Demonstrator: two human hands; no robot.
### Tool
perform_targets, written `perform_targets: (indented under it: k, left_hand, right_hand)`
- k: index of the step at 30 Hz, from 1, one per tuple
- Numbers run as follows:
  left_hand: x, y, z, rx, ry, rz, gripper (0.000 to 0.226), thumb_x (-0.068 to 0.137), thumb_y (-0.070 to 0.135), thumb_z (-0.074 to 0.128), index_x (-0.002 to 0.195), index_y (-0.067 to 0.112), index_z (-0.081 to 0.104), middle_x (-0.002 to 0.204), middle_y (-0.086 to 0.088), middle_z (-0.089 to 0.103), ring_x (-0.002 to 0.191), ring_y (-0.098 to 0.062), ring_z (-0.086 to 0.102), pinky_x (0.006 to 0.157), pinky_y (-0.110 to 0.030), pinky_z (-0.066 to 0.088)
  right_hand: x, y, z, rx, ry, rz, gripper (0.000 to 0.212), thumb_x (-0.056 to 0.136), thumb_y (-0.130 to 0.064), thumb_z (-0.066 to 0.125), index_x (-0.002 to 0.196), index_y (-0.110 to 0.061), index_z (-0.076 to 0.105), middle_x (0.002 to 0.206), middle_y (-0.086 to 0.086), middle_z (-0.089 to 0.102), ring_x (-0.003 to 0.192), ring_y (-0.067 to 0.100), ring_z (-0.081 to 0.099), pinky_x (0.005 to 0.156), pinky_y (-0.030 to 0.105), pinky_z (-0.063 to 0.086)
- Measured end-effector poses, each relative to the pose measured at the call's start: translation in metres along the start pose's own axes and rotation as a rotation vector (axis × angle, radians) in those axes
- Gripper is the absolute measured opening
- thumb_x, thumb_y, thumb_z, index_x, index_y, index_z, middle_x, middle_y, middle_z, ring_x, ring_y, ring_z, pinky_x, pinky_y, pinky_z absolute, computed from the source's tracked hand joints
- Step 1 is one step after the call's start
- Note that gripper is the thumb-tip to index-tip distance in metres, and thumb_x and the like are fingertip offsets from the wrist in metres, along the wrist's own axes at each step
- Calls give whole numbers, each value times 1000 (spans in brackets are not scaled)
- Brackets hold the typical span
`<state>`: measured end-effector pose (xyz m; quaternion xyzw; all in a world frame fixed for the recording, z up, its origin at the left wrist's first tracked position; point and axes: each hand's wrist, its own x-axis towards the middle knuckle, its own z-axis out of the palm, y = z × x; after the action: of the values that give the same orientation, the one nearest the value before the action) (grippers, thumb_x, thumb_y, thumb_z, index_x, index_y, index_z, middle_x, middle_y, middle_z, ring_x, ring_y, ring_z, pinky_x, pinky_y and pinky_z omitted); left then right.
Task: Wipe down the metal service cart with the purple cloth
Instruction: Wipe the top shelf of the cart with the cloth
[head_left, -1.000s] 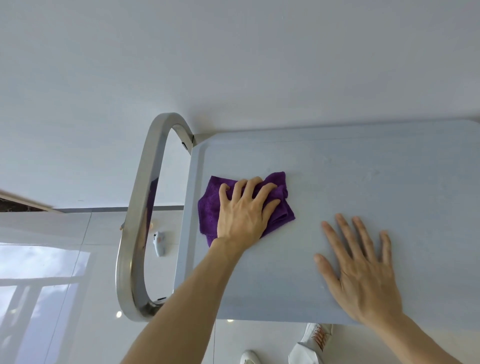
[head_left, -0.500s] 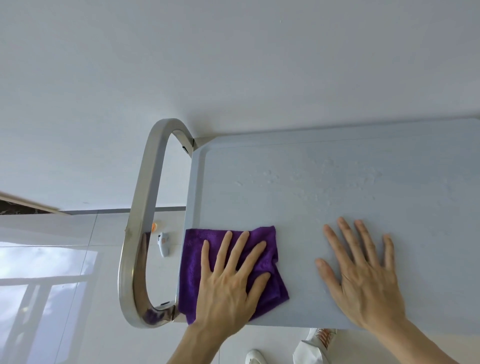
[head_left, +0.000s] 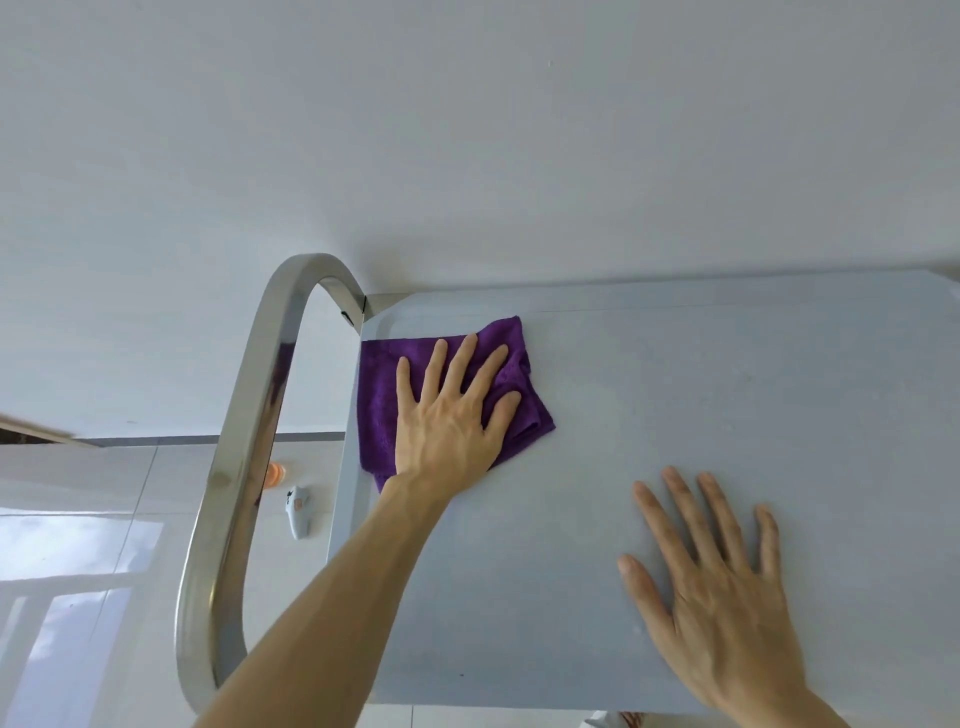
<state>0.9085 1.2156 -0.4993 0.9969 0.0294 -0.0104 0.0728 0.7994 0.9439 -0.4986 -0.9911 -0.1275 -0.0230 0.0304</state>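
The metal service cart's flat grey top (head_left: 701, 395) fills the right and middle of the head view. The purple cloth (head_left: 379, 405) lies crumpled at the top's far left corner. My left hand (head_left: 452, 415) presses flat on the cloth with fingers spread and straight. Flat on the bare metal near the front edge rests my right hand (head_left: 717, 587), fingers spread, holding nothing. The cart's curved steel handle (head_left: 244, 467) loops down the left side, just left of the cloth.
A white wall (head_left: 467, 130) stands right behind the cart. Glossy white floor tiles (head_left: 78, 519) show at lower left, with a small white object (head_left: 298, 512) and an orange one (head_left: 275, 475) lying on them beyond the handle.
My left hand has slid the cloth from the near left edge up to the far left corner of the cart top. My right hand has stayed where it was.
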Motion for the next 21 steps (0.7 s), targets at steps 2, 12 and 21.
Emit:
perform_targets:
  k: [2,12,21]
  left_hand:
    - [-17,2,0,3,6,11,58,98,65,21,153,46,23,163,8,22,151,-23,16,120,-58,4]
    - [-120,10,9,7,-44,71,62,96,68,26,153,43,26,162,8,25,152,-22,17,119,-62,10]
    - [24,9,1,-40,-10,-27,64,92,73,19,151,47,20,163,9,21,151,-23,12,120,-60,2]
  right_hand:
    - [-1,-1,0,-4,-13,-2,68,91,-59,37,150,-26,40,160,2,32,147,29,31,114,66,20]
    - [1,-1,-3,-20,-70,1,69,92,-61,33,152,-26,36,161,3,29,149,29,26,115,66,19]
    - [3,2,-2,-1,-79,1,68,93,-60,34,152,-27,35,162,3,28,149,29,26,115,65,17]
